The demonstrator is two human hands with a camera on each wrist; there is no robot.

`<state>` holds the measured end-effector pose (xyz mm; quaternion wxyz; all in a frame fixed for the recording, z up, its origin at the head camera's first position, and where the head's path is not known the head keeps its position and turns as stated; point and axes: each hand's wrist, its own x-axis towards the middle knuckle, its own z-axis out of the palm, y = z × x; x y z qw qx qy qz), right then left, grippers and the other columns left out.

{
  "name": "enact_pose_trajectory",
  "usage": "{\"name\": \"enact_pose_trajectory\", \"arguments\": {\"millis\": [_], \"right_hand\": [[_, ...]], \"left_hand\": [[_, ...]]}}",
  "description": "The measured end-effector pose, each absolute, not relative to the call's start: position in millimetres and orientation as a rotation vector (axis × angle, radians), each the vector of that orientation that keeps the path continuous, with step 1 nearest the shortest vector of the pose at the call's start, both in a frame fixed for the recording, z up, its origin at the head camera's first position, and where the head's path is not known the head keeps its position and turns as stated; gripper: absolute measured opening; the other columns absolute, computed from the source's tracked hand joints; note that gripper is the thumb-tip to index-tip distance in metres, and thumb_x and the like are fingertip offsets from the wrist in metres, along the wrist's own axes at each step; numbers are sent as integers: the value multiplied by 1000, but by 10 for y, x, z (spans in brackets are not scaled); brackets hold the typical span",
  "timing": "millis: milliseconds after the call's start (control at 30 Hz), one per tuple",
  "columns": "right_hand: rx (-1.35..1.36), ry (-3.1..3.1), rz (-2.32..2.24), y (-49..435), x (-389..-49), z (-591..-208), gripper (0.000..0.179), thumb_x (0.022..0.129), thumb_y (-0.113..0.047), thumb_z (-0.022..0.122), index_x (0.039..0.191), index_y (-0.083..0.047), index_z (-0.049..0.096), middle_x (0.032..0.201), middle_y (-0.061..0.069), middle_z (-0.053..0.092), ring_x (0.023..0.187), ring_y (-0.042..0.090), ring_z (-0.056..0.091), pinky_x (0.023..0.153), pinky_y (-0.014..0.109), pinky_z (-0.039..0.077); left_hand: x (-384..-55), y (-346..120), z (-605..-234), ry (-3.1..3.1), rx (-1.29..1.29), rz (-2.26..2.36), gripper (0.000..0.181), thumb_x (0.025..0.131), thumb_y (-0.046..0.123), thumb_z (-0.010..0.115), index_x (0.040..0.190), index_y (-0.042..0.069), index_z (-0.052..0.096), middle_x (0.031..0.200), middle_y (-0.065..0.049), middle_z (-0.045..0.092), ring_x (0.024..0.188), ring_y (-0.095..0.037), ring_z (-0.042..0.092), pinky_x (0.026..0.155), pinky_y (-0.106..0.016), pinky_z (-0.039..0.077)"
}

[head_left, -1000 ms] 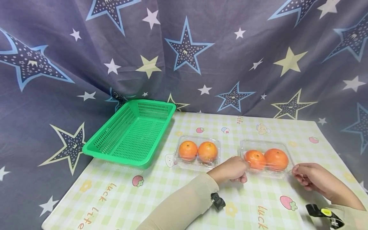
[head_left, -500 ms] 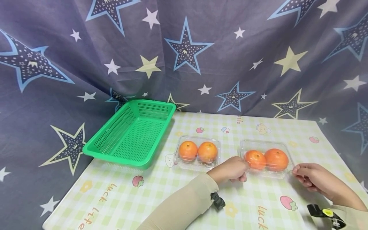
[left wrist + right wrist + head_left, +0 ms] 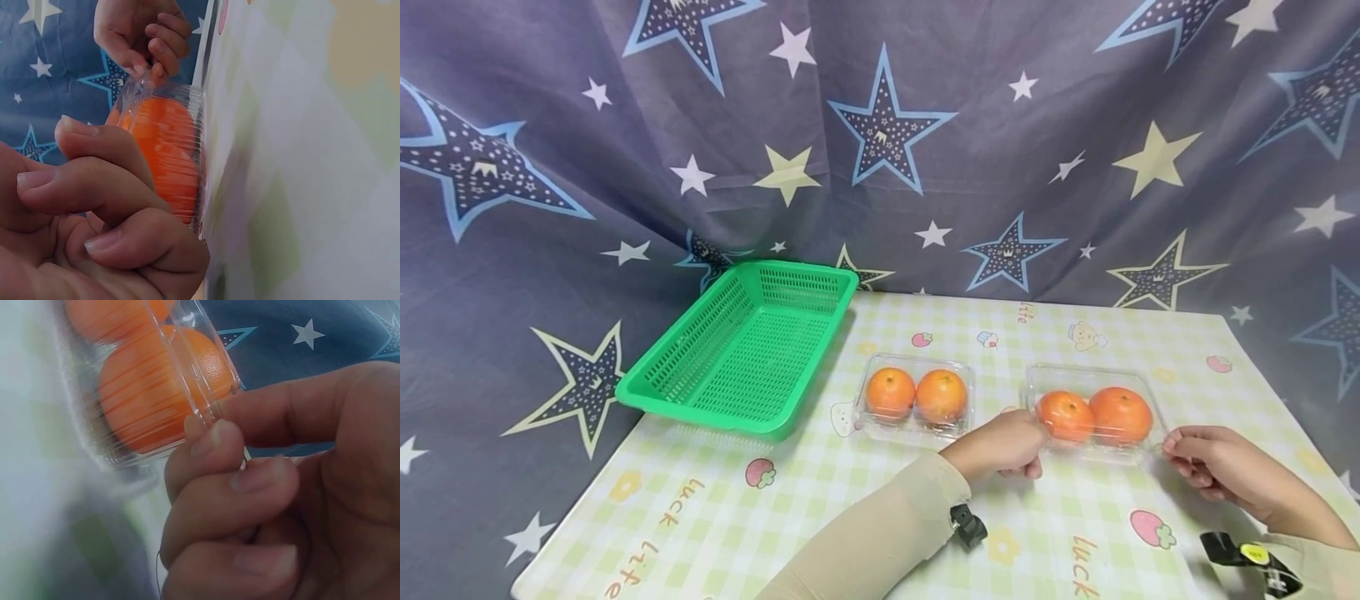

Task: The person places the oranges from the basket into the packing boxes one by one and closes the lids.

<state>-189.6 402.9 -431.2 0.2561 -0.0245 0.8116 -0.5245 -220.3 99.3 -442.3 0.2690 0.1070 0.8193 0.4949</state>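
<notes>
A clear plastic clamshell box (image 3: 1093,372) with two oranges (image 3: 1120,416) inside sits on the right half of the table. At its near left corner my left hand (image 3: 1006,442) grips the edge with curled fingers; in the left wrist view those fingers (image 3: 106,187) fill the foreground and hide the contact. On the opposite side, my right hand (image 3: 1228,468) pinches the rim between thumb and index finger, as the right wrist view shows close up on the box's seam (image 3: 199,403). The other right-hand fingers (image 3: 231,500) are curled in below.
A second clear box (image 3: 916,360) with two oranges stands left of the held one, close to my left forearm. Farther left is a green plastic basket (image 3: 790,412), with nothing in it. A star-patterned curtain (image 3: 970,167) hangs behind the checked tablecloth (image 3: 820,533).
</notes>
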Motion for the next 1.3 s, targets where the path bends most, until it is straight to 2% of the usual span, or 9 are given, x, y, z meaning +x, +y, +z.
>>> {"name": "enact_pose_trajectory", "arguments": {"millis": [133, 233, 333, 433, 733, 1033, 1133, 1200, 1300], "right_hand": [[-65, 2208, -1407, 4021, -1901, -4301, 23, 108, -17, 44, 92, -6, 57, 73, -3, 49, 57, 7, 41, 48, 28, 38], [-54, 2216, -1394, 4010, -1901, -4285, 23, 107, -17, 44, 92, -7, 57, 73, -3, 49, 57, 7, 42, 49, 28, 39], [-47, 2218, -1386, 3988, -1897, -4274, 23, 107, -17, 44, 91, -7, 57, 73, -3, 49, 58, 8, 42, 50, 28, 39], [-51, 2204, -1388, 3965, -1891, -4276, 24, 108, -18, 44, 91, -7, 57, 73, -2, 48, 58, 8, 41, 50, 29, 39], [-56, 2188, -1399, 3924, -1885, -4292, 24, 108, -19, 45, 90, -8, 57, 72, -2, 49, 59, 9, 43, 51, 31, 41], [-79, 2194, -1414, 3824, -1894, -4277, 24, 107, -19, 46, 91, -5, 58, 72, -2, 51, 58, 9, 45, 53, 30, 46], [-77, 2199, -1418, 3815, -1902, -4295, 24, 107, -19, 45, 92, -5, 58, 72, -2, 52, 58, 10, 46, 53, 31, 46], [-73, 2209, -1407, 3806, -1907, -4310, 25, 107, -20, 45, 91, -5, 58, 72, -1, 52, 58, 10, 46, 53, 31, 46], [-84, 2245, -1377, 3789, -1914, -4335, 27, 108, -21, 45, 89, -6, 56, 74, 1, 52, 60, 12, 47, 53, 31, 45]], "left_hand": [[-2218, 968, -4403, 2304, 368, 1207, 48, 102, 23, 45, 66, -2, 63, 49, -4, 58, 33, -12, 32, 36, -27, 25], [-2218, 954, -4364, 2422, 416, 1083, 45, 102, 26, 46, 104, -15, 65, 60, -6, 67, 41, -16, 46, 43, -28, 36], [-2204, 945, -4314, 2533, 430, 959, 64, 101, 31, 47, 146, -15, 37, 85, -12, 71, 61, -21, 59, 59, -29, 46], [-2186, 942, -4264, 2602, 427, 863, 74, 101, 32, 48, 158, -8, 23, 102, -19, 69, 76, -22, 61, 68, -29, 50], [-2117, 934, -4118, 2602, 361, 811, 78, 95, 24, 54, 161, -2, 21, 57, -2, 66, 55, -22, 62, 52, -32, 45], [-2087, 870, -4000, 2632, 384, 748, 84, 95, 27, 54, 164, 1, 14, 50, 0, 64, 47, -19, 64, 52, -32, 45], [-2075, 854, -3977, 2644, 387, 714, 82, 95, 30, 55, 164, 2, 19, 57, 0, 68, 48, -19, 63, 53, -32, 47], [-2060, 839, -3963, 2682, 431, 661, 78, 96, 35, 55, 162, 2, 28, 88, -3, 78, 63, -19, 69, 60, -31, 50], [-2020, 818, -3943, 2772, 561, 532, 60, 96, 38, 55, 143, 1, 54, 115, -4, 72, 78, -21, 67, 67, -32, 52]]}}
